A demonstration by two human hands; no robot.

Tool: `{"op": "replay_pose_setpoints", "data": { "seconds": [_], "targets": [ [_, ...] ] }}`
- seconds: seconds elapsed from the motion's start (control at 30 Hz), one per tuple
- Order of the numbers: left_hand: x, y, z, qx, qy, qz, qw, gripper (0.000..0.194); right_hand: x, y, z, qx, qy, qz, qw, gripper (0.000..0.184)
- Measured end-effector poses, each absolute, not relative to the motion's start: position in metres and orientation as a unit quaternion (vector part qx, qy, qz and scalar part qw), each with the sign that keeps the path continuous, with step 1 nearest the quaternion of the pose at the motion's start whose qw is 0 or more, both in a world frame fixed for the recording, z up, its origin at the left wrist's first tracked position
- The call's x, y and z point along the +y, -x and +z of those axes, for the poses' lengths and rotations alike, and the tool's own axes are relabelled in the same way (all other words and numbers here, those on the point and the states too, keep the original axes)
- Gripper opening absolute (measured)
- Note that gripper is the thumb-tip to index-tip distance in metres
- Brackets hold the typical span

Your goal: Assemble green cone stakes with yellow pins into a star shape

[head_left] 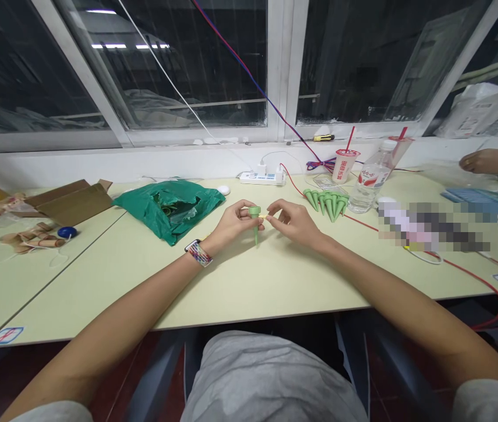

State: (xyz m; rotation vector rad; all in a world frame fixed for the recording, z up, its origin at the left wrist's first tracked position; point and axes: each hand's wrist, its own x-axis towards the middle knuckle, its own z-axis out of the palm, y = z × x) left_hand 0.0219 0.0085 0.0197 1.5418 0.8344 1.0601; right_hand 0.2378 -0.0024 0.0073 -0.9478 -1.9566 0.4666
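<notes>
Between the thumb and fingers of my left hand (234, 221) is a green plastic plant watering spike (256, 225), upright with its tip pointing down. My right hand (295, 223) is close on its other side, thumb and forefinger pinched on a small pale yellow piece (263, 217) that meets the spike's side. What that piece is, I cannot make out. Several more green spikes (328, 203) lie in a row on the table beyond my right hand. To the left of my hands lies a torn green plastic bag (173, 205) with thin strands inside.
A power strip (263, 177), a paper cup with straw (344, 166) and a water bottle (368, 181) stand at the back. A cardboard box (73, 201) and wooden toy pieces (33, 238) lie left. A red cable (407, 237) crosses the right side, near another person's hand (486, 161).
</notes>
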Motion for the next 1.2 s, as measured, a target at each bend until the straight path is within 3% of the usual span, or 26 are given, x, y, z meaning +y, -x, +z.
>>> {"op": "replay_pose_setpoints", "data": {
  "seconds": [0.1, 0.27, 0.43, 0.57, 0.77, 0.93, 1.07, 1.2],
  "targets": [
    [0.009, -0.02, 0.019, 0.348, -0.645, 0.441, 0.518, 0.052, -0.002, -0.239, 0.005, -0.795, 0.353, 0.185, 0.457, 0.027],
    [0.01, -0.019, 0.019, 0.34, -0.649, 0.439, 0.52, 0.05, 0.0, -0.241, 0.003, -0.783, 0.37, 0.237, 0.441, 0.048],
    [0.01, -0.018, 0.017, 0.334, -0.65, 0.433, 0.527, 0.049, 0.002, -0.241, 0.001, -0.816, 0.324, 0.167, 0.448, 0.032],
    [0.01, -0.018, 0.017, 0.322, -0.66, 0.417, 0.535, 0.046, 0.002, -0.241, -0.002, -0.815, 0.34, 0.197, 0.425, 0.048],
    [0.01, -0.018, 0.016, 0.316, -0.646, 0.414, 0.559, 0.044, 0.0, -0.24, -0.002, -0.809, 0.322, 0.19, 0.454, 0.036],
    [0.009, -0.021, 0.015, 0.315, -0.633, 0.414, 0.574, 0.044, -0.005, -0.232, 0.001, -0.743, 0.368, 0.366, 0.423, 0.056],
    [0.01, -0.022, 0.015, 0.31, -0.627, 0.415, 0.582, 0.044, -0.009, -0.229, 0.004, -0.771, 0.362, 0.293, 0.436, 0.049],
    [0.009, -0.023, 0.016, 0.329, -0.648, 0.442, 0.525, 0.051, -0.008, -0.226, 0.003, -0.725, 0.384, 0.429, 0.377, 0.06]
  ]
}}
